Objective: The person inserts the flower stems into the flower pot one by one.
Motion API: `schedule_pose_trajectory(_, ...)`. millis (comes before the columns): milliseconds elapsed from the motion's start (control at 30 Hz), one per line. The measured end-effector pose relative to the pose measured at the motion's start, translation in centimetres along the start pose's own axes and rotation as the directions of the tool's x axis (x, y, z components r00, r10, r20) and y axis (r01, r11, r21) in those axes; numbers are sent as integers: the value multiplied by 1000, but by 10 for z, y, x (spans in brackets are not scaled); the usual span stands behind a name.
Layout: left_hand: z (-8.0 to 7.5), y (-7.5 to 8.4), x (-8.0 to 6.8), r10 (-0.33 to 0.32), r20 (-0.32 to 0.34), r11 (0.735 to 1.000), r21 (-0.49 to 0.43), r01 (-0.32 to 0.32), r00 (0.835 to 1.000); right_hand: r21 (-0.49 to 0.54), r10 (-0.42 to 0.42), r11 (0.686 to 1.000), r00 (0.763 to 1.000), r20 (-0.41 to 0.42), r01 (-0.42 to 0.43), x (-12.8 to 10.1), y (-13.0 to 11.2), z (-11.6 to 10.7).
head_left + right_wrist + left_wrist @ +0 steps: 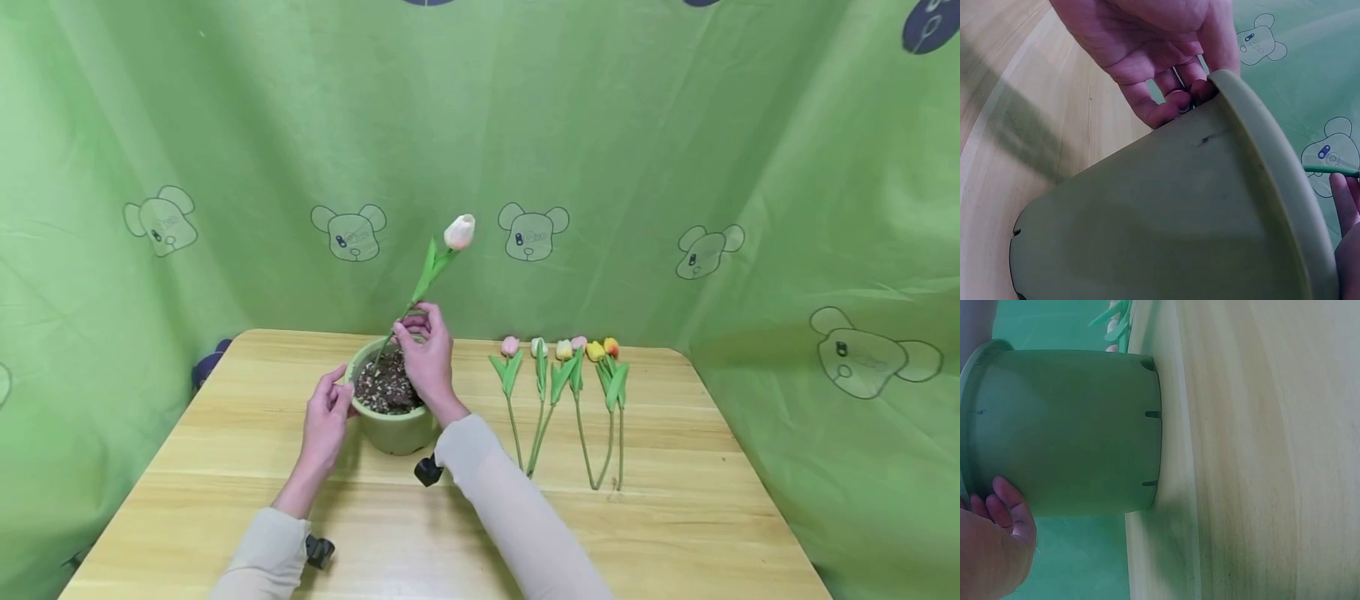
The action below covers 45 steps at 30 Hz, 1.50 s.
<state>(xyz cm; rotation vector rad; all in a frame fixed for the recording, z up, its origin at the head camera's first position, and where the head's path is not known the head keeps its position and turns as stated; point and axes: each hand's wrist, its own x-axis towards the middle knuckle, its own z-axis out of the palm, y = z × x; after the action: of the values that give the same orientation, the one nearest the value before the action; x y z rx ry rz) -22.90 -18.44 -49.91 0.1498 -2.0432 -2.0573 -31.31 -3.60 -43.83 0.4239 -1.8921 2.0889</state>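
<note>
A green plant pot [396,433] filled with dark, speckled soil [390,385] stands on the table. My left hand [328,417] grips its rim from the left, thumb at the edge and fingers curled beneath the lip, as the left hand [1166,56] in the right wrist view also shows. Over the pot's right side, my right hand [429,354] pinches the stem of a white tulip with a pink tinge [459,232]. The tulip leans to the right, and its lower stem reaches down to the soil; how deep it goes I cannot tell.
Several more tulips [558,383], pink, white, yellow and orange, lie in a row to the right of the pot, blooms toward the back edge. A green curtain [480,125] with bear-head outlines hangs behind and beside the wooden table [675,500].
</note>
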Motion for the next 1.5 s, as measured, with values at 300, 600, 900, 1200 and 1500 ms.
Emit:
schedule_pose_trajectory(300,-1,-2,1,15,-3,1000,14,-15,1000,-27,-22,999,999,49,23,-2,-2,1)
schedule_pose_trajectory(600,-1,-1,0,16,7,1000,-2,-16,1000,-55,-20,998,990,143,28,0,2,3)
schedule_pose_trajectory(900,-1,-2,2,31,-4,999,-11,-31,1000,-152,-12,987,971,238,50,3,5,5)
schedule_pose_trajectory(1200,-2,-1,2,25,-12,1000,-1,-25,1000,-259,-5,962,960,280,80,5,7,9)
schedule_pose_trajectory(1500,0,-1,1,18,-7,1000,7,-17,1000,-381,-15,913,945,327,147,8,11,10)
